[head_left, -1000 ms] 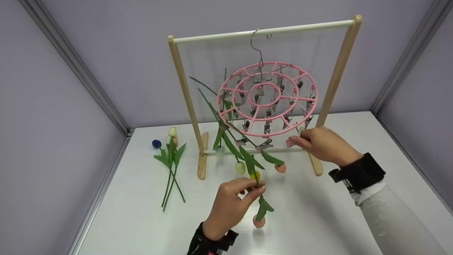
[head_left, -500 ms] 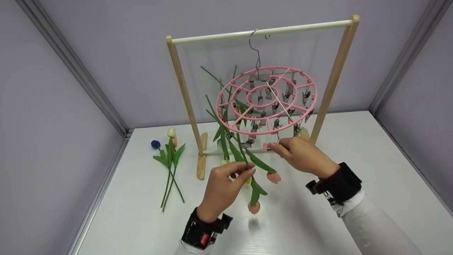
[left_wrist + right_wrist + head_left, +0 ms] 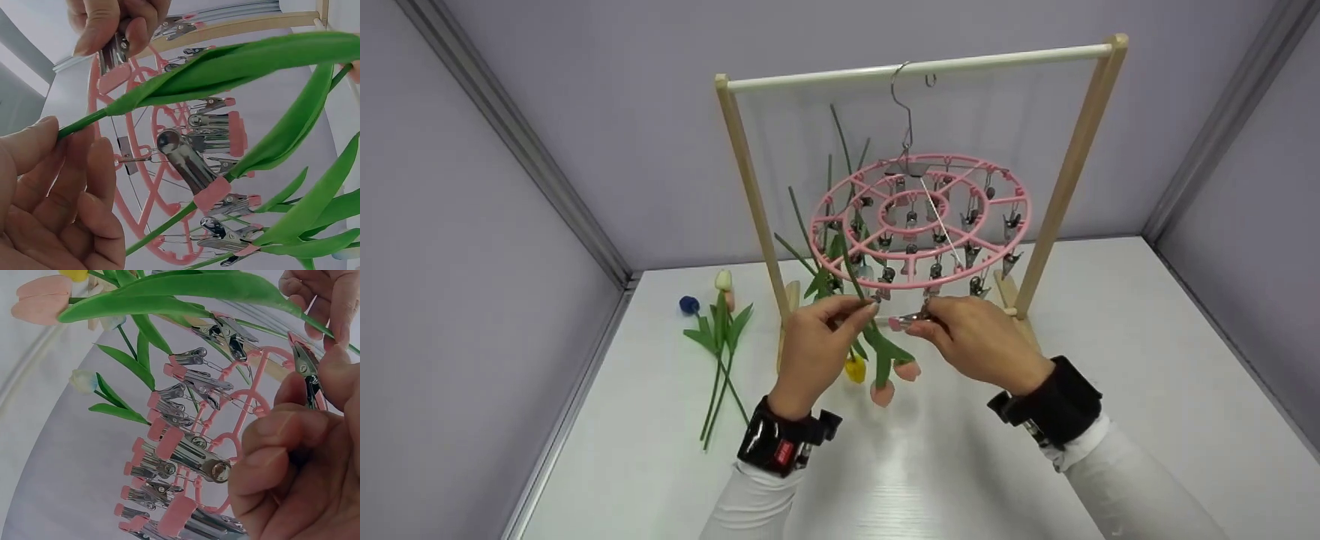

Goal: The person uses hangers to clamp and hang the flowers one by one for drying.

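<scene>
In the head view my left hand [image 3: 817,349] pinches the green stem of a pink artificial tulip [image 3: 883,393], bloom downward. Its stem shows between thumb and fingers in the left wrist view. Close on the right, my right hand [image 3: 986,341] pinches a metal clip [image 3: 904,321] with pink tips. That clip hangs from the outer ring of a round pink clip hanger [image 3: 919,286]. In the right wrist view the clip [image 3: 305,365] is beside the held stem; I cannot tell whether they touch. Several other tulips hang head down from clips, including a yellow tulip [image 3: 855,369].
A wooden stand [image 3: 1080,161] with a white top bar [image 3: 1005,58] carries the hanger by its metal hook [image 3: 894,94]. Left on the white table [image 3: 645,450] lie loose tulips: a blue one [image 3: 689,305], a white one [image 3: 724,280] and a pink one. Several bare clips hang from the rings.
My left hand has moved up and left with the pink tulip, toward the hanger. The right hand has moved left with the clip, turning the hanger. The hands are now close together.
</scene>
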The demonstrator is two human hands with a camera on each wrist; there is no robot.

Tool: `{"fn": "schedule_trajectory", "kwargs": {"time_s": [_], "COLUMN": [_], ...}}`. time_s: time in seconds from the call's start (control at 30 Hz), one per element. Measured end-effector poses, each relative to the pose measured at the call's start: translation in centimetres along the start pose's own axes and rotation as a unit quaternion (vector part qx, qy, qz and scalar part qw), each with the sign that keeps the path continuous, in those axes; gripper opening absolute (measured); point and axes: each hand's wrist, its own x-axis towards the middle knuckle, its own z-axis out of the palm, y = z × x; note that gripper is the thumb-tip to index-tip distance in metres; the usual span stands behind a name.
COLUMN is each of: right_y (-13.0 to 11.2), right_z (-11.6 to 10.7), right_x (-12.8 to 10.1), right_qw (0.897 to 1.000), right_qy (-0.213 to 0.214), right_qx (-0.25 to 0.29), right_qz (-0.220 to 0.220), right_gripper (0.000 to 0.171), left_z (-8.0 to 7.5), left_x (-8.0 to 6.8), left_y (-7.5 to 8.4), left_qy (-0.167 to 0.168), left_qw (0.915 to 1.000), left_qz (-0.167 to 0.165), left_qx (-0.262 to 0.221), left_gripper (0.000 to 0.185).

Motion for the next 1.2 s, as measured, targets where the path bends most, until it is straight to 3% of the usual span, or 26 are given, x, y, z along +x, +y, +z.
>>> {"fn": "schedule_trajectory", "kwargs": {"time_s": [0.27,0.4,0.77,1.2], "right_y": [-0.1,-0.1,0.2,0.6], "right_z": [1.1,1.4,1.8,2.0], "right_x": [0.6,0.8,1.1,1.2], "right_qw": [0.993,0.989,0.987,0.994], "right_qy": [0.088,0.106,0.111,0.053], "right_qx": [-0.03,-0.026,0.002,0.081], "right_qz": [-0.079,-0.095,-0.114,-0.045], "right_gripper": [0.027,0.027,0.028,0.028], "left_z": [0.4,0.6,0.8,1.1], "left_x": [0.8,0.9,0.9,1.4], "left_y": [-0.3,0.0,0.4,-0.4], "left_qy": [0.004,-0.004,-0.005,-0.02], "left_qw": [1.0,0.9999,0.9996,0.9997], "left_qz": [0.006,0.007,0.029,0.013], "left_qx": [-0.001,-0.007,0.002,0.007], "left_gripper": [0.016,0.016,0.012,0.016]}}
